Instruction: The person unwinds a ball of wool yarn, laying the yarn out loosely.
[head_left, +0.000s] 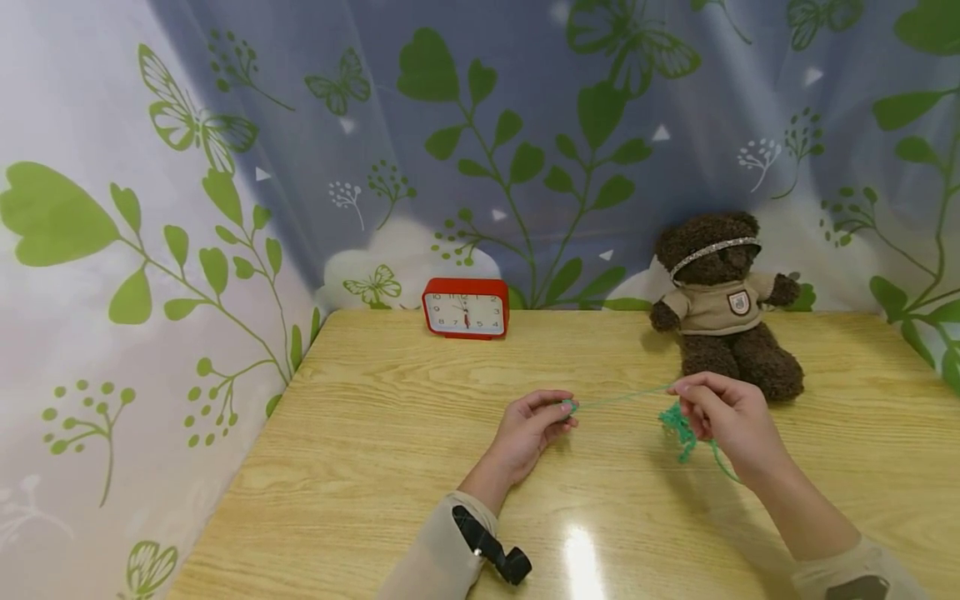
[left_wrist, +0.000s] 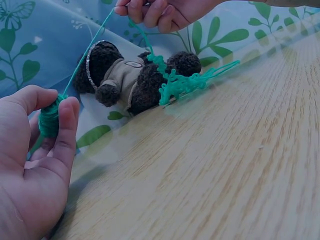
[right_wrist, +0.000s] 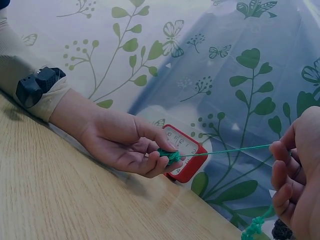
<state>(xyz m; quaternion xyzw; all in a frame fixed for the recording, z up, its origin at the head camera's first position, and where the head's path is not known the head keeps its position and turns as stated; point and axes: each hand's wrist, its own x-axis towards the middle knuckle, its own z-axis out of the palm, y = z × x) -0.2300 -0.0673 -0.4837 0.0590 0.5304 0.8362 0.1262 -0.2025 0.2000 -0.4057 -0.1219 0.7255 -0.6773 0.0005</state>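
My left hand point(head_left: 528, 433) pinches a small wound bundle of green yarn point(left_wrist: 49, 119) between thumb and fingers. From it a taut strand point(head_left: 626, 396) runs across to my right hand point(head_left: 731, 421), whose thumb and forefinger pinch it. Below the right hand hangs a loose, crinkled tangle of the same yarn point(left_wrist: 182, 86), with a looped end sticking out in the left wrist view. In the right wrist view the wound bundle point(right_wrist: 169, 156) shows at the left fingertips. Both hands are held above the wooden table point(head_left: 360, 467).
A red alarm clock point(head_left: 466, 308) stands at the table's back edge, left of centre. At the back right sits a dark brown teddy bear point(head_left: 716, 312) in a beige shirt, just behind my right hand. A leaf-patterned curtain point(head_left: 517, 208) hangs behind the table.
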